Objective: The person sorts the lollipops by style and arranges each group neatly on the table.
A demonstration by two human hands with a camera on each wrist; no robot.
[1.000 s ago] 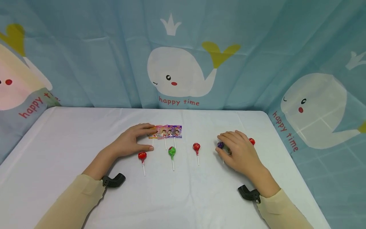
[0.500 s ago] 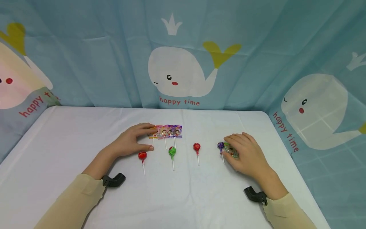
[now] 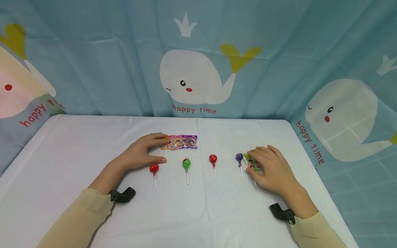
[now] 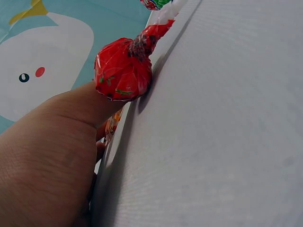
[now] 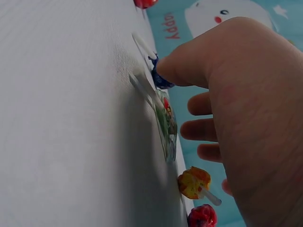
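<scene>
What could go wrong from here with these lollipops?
The right grip might nudge the purple lollipop, which lies right beside the flat green packet. The left grip could shift the overlapping packets, since its fingers reach over one end. Its thumb might bump the red lollipop beside it.

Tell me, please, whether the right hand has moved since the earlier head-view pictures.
Yes: in the head view, the right hand has shifted rightward and slightly down the picture, away from the unmoved purple lollipop.
</scene>
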